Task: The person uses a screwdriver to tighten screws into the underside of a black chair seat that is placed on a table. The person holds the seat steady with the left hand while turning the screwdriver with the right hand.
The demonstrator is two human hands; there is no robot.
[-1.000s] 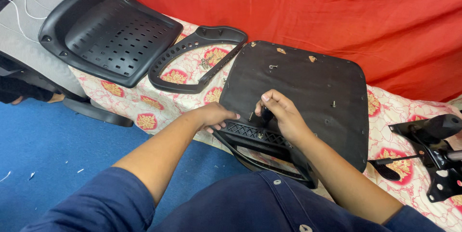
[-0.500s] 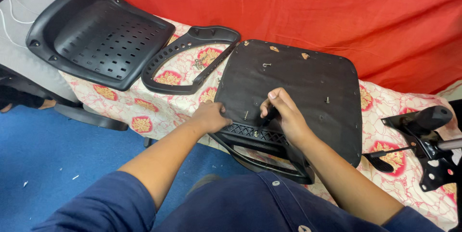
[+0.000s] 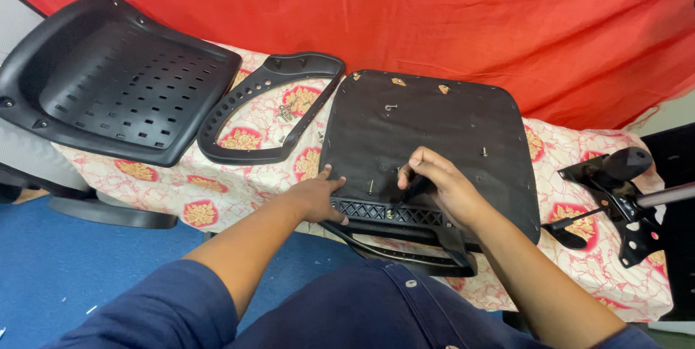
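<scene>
A red cloth point(image 3: 449, 23) is hung as a backdrop well beyond both hands, and a patterned table cover point(image 3: 239, 190) is spread beneath them. Far to the left of the left hand, a black perforated shell point(image 3: 116, 81) is laid hollow side up, partly over the table edge. Directly under and ahead of both hands, a flat black seat base point(image 3: 434, 132) is laid underside up on the cover, with small screws standing out of it. Between the shell and the left hand, just beyond that hand, a curved black armrest point(image 3: 268, 110) is laid flat, and a few loose screws point(image 3: 286, 111) are seen inside its loop. Well to the right of the right hand, a black metal mechanism point(image 3: 615, 190) with a lever is rested on the cover.

At the near edge of the seat base, a second armrest bracket point(image 3: 394, 226) with a ribbed top is held against the base. The left hand point(image 3: 315, 197) is laid on its left end, fingers pressed together and the thumb extended onto the base. The right hand point(image 3: 441, 186) is curled over the bracket's middle, fingertips bent down together; whether something small is pinched cannot be told.
</scene>
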